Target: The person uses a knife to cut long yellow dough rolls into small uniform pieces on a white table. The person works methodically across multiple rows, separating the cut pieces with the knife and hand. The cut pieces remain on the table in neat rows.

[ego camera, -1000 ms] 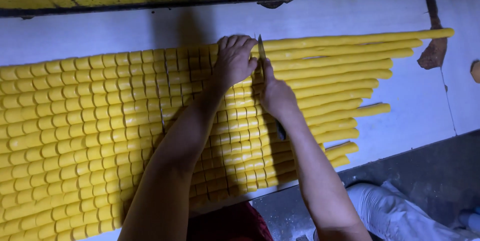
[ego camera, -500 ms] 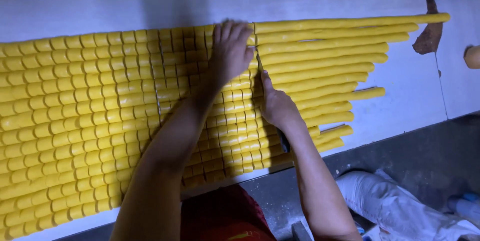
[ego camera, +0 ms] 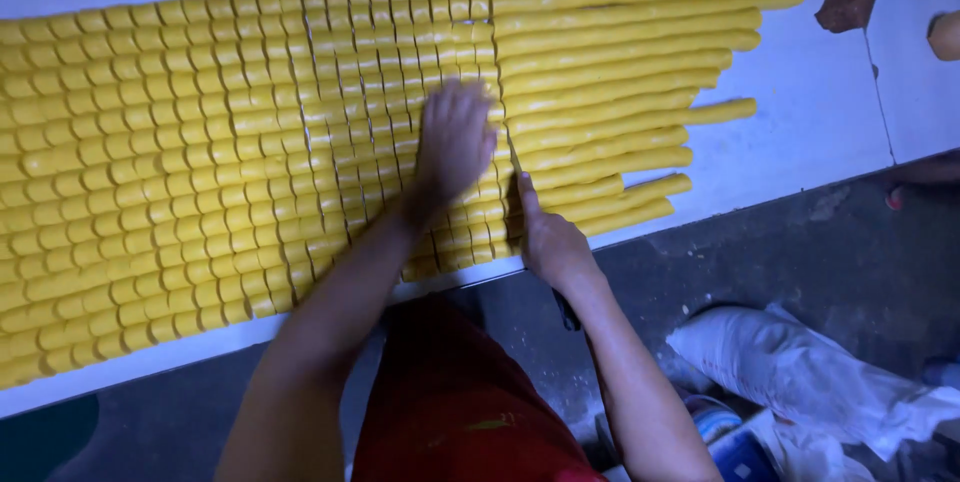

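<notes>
White tabletop (ego camera: 800, 132) is covered with yellow rolls (ego camera: 620, 72), uncut toward its right edge, and cut pieces (ego camera: 200, 172) leftward. Since a second ago the cut line has been carried from the far edge to the near edge. Pieces are pressed flat under the open left hand (ego camera: 455, 142); a knife (ego camera: 515, 157) is gripped in the closed right hand (ego camera: 550, 242).

Both forearms bare from elbow to wrist, no sleeves in view. Left hand (ego camera: 455, 142) and right hand (ego camera: 550, 242) ungloved; no rings, watch or bands visible, though the left hand is motion-blurred. Lower frame shows a red garment over the lap or torso, with a faint yellowish mark on the cloth, possibly a print or a smear
</notes>
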